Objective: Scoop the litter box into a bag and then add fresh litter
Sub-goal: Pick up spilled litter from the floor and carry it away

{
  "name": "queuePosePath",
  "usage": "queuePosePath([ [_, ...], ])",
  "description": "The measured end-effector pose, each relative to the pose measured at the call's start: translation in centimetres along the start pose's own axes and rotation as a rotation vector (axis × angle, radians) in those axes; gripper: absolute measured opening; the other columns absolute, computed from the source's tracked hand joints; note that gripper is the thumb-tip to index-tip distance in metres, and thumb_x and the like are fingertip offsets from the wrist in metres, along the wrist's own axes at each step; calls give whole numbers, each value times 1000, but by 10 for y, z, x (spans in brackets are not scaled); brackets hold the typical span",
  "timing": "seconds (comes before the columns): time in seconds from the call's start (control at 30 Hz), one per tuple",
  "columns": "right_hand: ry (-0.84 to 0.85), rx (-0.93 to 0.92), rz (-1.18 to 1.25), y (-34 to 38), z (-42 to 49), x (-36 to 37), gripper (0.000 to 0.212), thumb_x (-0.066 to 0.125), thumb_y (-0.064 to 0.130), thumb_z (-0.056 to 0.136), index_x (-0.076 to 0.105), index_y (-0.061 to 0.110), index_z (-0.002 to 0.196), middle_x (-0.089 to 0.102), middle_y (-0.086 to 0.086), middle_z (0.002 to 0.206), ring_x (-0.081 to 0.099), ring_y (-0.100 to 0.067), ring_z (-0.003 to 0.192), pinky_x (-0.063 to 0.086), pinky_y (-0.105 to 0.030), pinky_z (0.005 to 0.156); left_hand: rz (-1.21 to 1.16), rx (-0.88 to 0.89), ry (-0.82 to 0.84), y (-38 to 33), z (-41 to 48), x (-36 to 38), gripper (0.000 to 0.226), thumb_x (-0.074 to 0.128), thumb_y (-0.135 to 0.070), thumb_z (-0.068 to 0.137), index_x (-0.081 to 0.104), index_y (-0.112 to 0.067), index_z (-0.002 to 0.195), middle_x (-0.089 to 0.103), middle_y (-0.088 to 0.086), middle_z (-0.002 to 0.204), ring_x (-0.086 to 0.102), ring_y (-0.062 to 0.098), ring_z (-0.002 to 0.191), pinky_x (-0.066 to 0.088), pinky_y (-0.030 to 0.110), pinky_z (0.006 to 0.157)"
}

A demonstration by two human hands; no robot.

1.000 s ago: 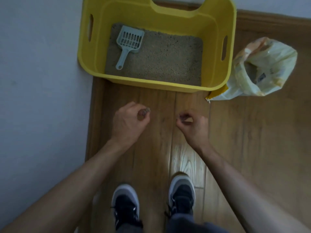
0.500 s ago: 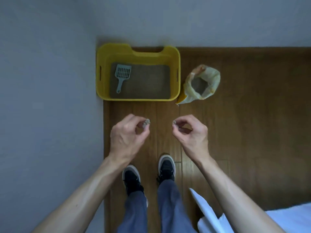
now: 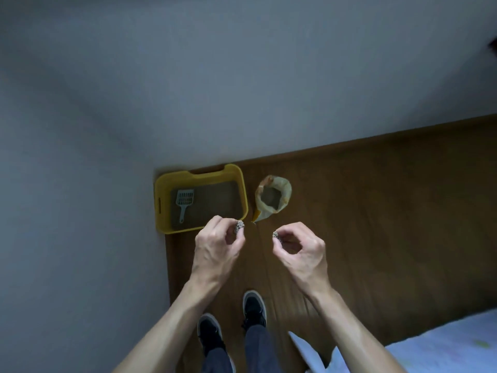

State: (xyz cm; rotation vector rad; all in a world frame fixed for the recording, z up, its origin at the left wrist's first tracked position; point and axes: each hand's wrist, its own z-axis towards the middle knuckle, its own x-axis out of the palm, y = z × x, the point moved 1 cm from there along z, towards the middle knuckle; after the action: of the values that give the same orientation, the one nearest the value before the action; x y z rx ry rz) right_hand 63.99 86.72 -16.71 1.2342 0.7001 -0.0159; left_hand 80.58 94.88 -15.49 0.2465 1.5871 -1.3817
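A yellow litter box (image 3: 161,189) stands in the floor corner against the walls, with brownish litter inside. A pale blue slotted scoop (image 3: 184,202) lies in its left half. Right of the box an open yellowish litter bag (image 3: 285,190) stands on the floor, litter showing in its mouth. My left hand (image 3: 216,250) pinches a small grey litter clump (image 3: 239,225) between thumb and fingers, in front of the box's near right corner. My right hand (image 3: 301,251) pinches a smaller grey litter clump (image 3: 275,234), held apart from the left one, above bare floor.
Grey walls close the left and far sides. The wooden floor (image 3: 376,224) stretches right. My two dark shoes (image 3: 254,308) stand below the hands. A pale blue bed edge (image 3: 443,343) fills the bottom right corner.
The view has risen far away from the floor, so the box and bag look small and distant. Both hands keep pinching their clumps and have drawn slightly apart.
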Motion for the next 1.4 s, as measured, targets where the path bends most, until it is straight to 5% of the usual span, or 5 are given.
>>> queuePosePath([
  [0.13, -110, 35, -19, 14, -9, -55, 16, 75, -5, 74, 70, 9, 80, 65, 2, 80, 65, -8, 71, 56, -20, 64, -32, 81, 23, -56, 10, -8, 15, 79, -8, 76, 72, -5, 89, 67, 4, 79, 62, 12, 65, 56, 27, 63],
  [0.33, -318, 114, -48, 36, -28, -120, 17, 75, -7, 74, 70, 8, 80, 66, 0, 81, 67, -8, 70, 57, -19, 66, -75, 248, 136, -120, 8, -15, 17, 82, -10, 73, 73, -6, 87, 68, 4, 79, 57, 4, 66, 45, 5, 70],
  [0.83, -873, 255, -250, 111, -174, -219, 16, 72, -5, 77, 68, 9, 82, 64, 2, 84, 66, -12, 74, 58, -25, 69, -271, 777, 428, -248, -55, -12, 13, 83, -12, 72, 74, -8, 81, 67, 0, 74, 60, 10, 58, 50, 17, 58],
  [1.23, -1256, 452, -346, 155, -375, -290, 20, 70, -10, 75, 66, 8, 84, 62, 2, 83, 62, -12, 75, 58, -33, 65, -512, 1152, 720, -378, -213, 3, 9, 74, -17, 77, 74, -9, 82, 63, -3, 73, 59, 14, 55, 53, 29, 51],
  [1.4, -1333, 542, -375, 160, -475, -313, 20, 72, -8, 76, 67, 9, 86, 62, 4, 85, 63, -9, 77, 57, -27, 67, -510, 1253, 802, -425, -305, 10, 11, 81, -6, 71, 74, -10, 78, 64, -4, 70, 55, 6, 53, 45, 11, 55],
])
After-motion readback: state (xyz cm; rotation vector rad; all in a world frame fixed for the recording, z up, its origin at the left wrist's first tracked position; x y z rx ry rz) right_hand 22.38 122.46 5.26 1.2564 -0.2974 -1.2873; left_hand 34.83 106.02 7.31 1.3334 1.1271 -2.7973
